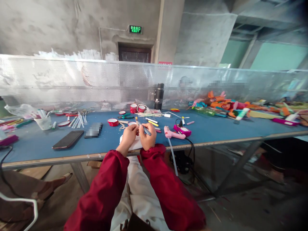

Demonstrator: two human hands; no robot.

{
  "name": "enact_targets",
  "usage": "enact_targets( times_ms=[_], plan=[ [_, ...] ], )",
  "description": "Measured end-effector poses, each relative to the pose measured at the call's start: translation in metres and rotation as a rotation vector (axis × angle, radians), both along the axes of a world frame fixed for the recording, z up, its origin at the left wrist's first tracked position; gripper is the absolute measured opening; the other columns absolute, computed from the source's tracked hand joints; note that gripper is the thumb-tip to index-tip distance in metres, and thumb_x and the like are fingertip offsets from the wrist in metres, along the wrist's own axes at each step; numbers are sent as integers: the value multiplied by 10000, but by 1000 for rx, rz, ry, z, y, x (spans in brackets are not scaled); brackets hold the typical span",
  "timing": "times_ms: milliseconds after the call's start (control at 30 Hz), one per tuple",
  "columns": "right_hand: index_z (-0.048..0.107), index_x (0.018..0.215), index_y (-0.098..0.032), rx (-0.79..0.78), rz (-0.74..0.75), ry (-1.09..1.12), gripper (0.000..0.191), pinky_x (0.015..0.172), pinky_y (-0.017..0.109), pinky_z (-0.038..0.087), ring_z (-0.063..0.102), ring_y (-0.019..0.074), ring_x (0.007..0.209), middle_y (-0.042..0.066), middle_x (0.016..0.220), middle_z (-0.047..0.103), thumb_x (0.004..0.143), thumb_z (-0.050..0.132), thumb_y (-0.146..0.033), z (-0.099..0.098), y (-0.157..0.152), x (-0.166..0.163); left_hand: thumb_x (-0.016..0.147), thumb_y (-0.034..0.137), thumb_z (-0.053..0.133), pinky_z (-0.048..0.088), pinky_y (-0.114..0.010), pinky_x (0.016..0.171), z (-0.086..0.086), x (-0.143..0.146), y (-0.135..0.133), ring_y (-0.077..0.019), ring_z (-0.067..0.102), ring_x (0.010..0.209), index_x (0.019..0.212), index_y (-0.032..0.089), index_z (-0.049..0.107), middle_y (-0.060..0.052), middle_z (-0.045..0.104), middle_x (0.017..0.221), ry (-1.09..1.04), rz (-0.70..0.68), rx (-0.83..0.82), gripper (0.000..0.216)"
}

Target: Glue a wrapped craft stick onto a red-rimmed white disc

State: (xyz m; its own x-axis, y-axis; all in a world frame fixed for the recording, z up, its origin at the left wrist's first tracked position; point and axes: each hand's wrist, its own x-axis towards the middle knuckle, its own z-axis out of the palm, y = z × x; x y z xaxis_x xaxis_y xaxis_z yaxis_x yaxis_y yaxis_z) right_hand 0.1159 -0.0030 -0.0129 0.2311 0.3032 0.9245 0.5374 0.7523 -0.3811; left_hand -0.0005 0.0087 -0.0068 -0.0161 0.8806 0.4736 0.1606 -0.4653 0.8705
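Marker (146, 131) in the right hand (148, 139), small stick (136, 119) in the left hand (130, 136)

Both sit at the centre of the frame, above the near edge of the blue tabletop (96, 149). The right hand is closed around the grey-blue marker, with thumb and fingers curled on it. The left hand pinches the tan-tipped stick upright between thumb and fingertips; whether stick and marker touch, I cannot tell. A white item (136, 144) lies beneath the hands, partly hidden. Right of centre, a pink glue gun (173, 133) rests near a purple block (183, 130). Red tape rolls (113, 122) lie left of the hands, and a dark phone (68, 140) lies farther toward the left of the frame.
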Motion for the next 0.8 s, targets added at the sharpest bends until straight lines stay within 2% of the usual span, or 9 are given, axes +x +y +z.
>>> enact_targets(
  times_ms=[133, 333, 800],
  plan=[
    [606, 901, -234, -19, -22, 25, 192, 762, 345, 519, 646, 206, 791, 37, 815, 672, 998, 588, -398, -1, 0, 0, 879, 425, 591, 324, -246, 544, 2, 1, -2, -119, 468, 562, 663, 189, 601, 11, 543, 592, -5, 5, -15, 320],
    [625, 903, -225, -13, 38, -20, 180, 755, 342, 511, 654, 205, 791, 47, 832, 688, 996, 592, -376, 1, -3, -1, 849, 380, 589, 323, -248, 550, 3, 1, -4, -118, 438, 569, 660, 188, 601, 17, 534, 592, -12, 4, 1, 270],
    [615, 905, -225, -22, 9, 18, 205, 760, 346, 519, 650, 204, 789, 46, 822, 682, 1001, 584, -403, -1, -1, 0, 866, 430, 588, 315, -249, 544, 2, 1, -2, -119, 450, 561, 669, 186, 605, 12, 541, 597, 0, 4, -13, 314]
  ],
)
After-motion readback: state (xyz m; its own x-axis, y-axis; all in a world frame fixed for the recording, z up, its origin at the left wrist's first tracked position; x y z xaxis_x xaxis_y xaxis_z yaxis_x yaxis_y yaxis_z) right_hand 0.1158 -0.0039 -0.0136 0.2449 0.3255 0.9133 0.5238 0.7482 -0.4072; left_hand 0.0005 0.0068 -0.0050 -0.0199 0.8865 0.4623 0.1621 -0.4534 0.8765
